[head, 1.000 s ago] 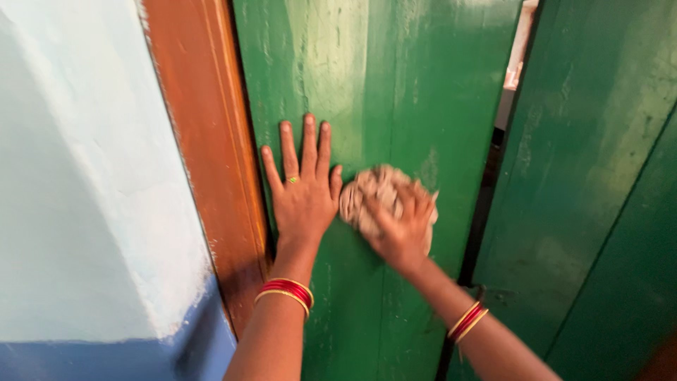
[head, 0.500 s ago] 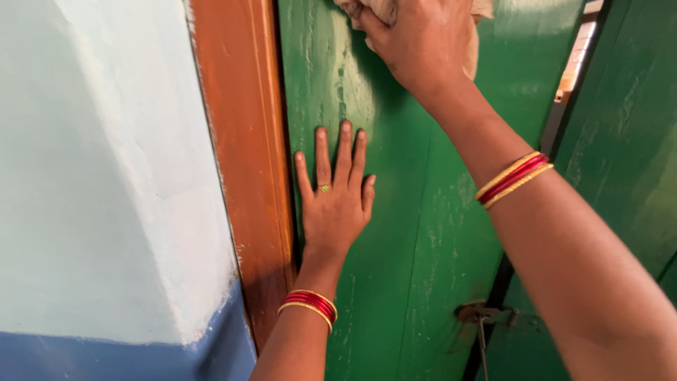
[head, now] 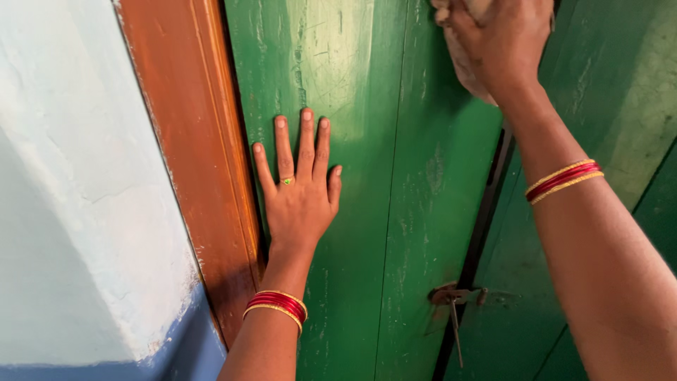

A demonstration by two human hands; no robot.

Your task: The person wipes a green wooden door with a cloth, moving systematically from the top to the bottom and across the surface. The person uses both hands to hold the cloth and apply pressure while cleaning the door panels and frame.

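Your left hand (head: 300, 197) lay flat against the green door (head: 367, 212), fingers spread, grip fully open and holding nothing, just beside the brown frame (head: 190, 155). Your right hand (head: 497, 42) was closed around a pale cloth (head: 465, 67), pressing it on the door's upper right edge. A metal latch (head: 455, 300) hung below, well apart from both hands.

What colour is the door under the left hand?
Green, scuffed paint; the door under the left hand shows in the head view.
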